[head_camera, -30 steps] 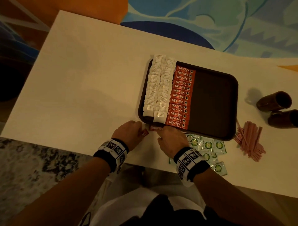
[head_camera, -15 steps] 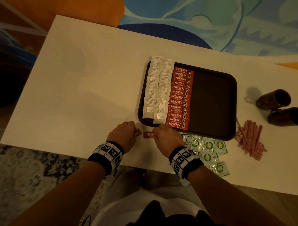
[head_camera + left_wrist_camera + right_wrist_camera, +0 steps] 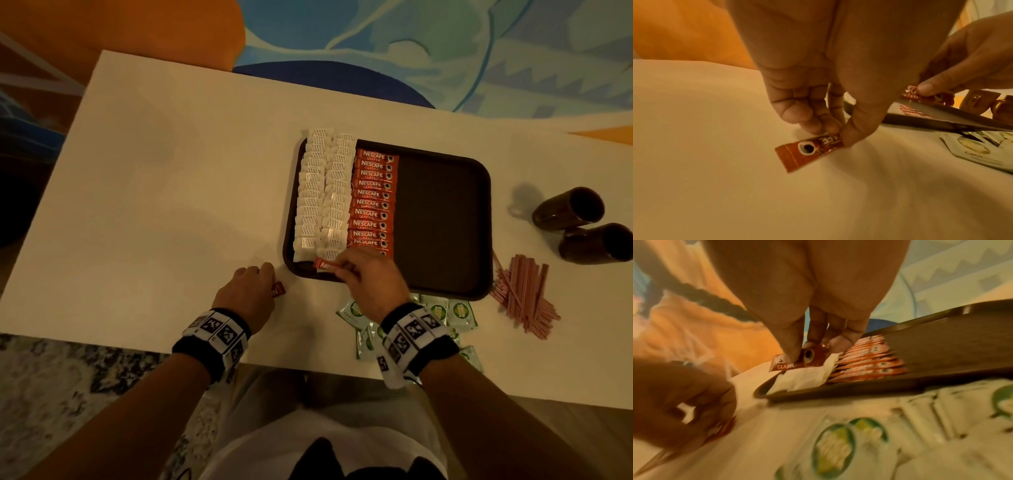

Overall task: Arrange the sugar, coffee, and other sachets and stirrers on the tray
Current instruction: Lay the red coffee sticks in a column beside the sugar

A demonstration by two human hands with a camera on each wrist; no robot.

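Note:
A dark brown tray point(image 3: 445, 222) on the white table holds two columns of white sugar sachets point(image 3: 320, 192) and a column of red coffee sachets point(image 3: 371, 198). My right hand point(image 3: 368, 277) pinches a red coffee sachet point(image 3: 325, 264) point(image 3: 797, 363) over the tray's near-left corner, above the white sachets. My left hand point(image 3: 253, 291) pinches another red coffee sachet point(image 3: 278, 290) point(image 3: 807, 149) against the table, left of the tray. Green-and-white sachets point(image 3: 459, 311) lie at the table's near edge, partly under my right wrist. Pink stirrers point(image 3: 524, 294) lie in a pile right of the tray.
Two dark brown mugs point(image 3: 568, 209) point(image 3: 597, 243) lie on their sides at the table's right end. The tray's right half point(image 3: 442, 192) is bare. The table's left part point(image 3: 154, 192) is bare. A patterned rug lies past the far edge.
My right hand lifted its coffee sachet from the table up over the tray's near-left corner. My left hand stayed left of the tray with its sachet.

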